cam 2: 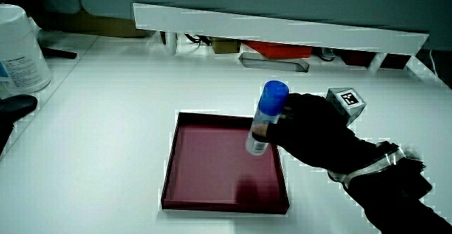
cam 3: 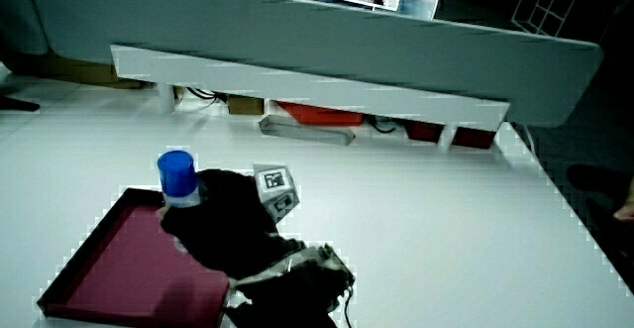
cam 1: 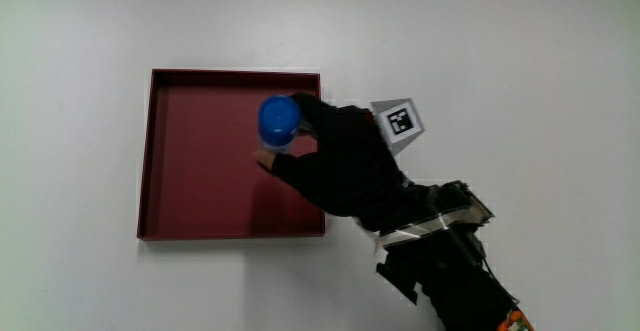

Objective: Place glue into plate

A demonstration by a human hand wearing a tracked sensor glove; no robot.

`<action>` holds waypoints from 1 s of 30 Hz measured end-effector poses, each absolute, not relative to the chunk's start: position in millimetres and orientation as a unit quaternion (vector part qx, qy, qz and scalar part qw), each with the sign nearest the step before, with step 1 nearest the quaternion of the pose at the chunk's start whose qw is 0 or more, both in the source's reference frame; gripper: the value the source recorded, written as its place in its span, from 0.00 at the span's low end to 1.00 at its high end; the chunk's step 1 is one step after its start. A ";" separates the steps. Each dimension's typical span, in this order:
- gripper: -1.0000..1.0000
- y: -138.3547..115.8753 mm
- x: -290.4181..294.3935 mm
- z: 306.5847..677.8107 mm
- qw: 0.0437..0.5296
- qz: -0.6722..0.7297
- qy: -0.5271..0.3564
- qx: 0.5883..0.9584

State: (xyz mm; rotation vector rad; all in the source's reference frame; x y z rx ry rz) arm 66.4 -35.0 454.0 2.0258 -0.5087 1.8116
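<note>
Gloved hand (cam 1: 345,161) over the red tray (cam 1: 160,151), fingers wrapped round a glue stick (cam 1: 279,123) with a blue cap. Stick upright, tilted a little in a side view (cam 2: 267,117), cap up, clear body down in the fingers. Held above the tray's floor near the rim closest to the forearm; whether its lower end touches the floor, hard to tell. Dark shadow on the tray floor under the hand. Small patterned cube (cam 1: 398,121) on the back of the hand, standing clear of the tray's edge. Forearm (cam 1: 440,251) reaching in from the person's side of the white table (cam 1: 520,51). White tub (cam 2: 21,47) at the table's edge in a side view, well apart from the tray. Low white partition (cam 3: 297,85) along the table in both side views.
</note>
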 end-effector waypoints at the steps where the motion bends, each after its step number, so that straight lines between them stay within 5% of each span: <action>1: 0.50 -34.0 64.6 457.8 0.197 0.631 -0.178 0.729; 30: 0.50 -21.0 49.0 501.4 0.270 0.622 -0.159 0.718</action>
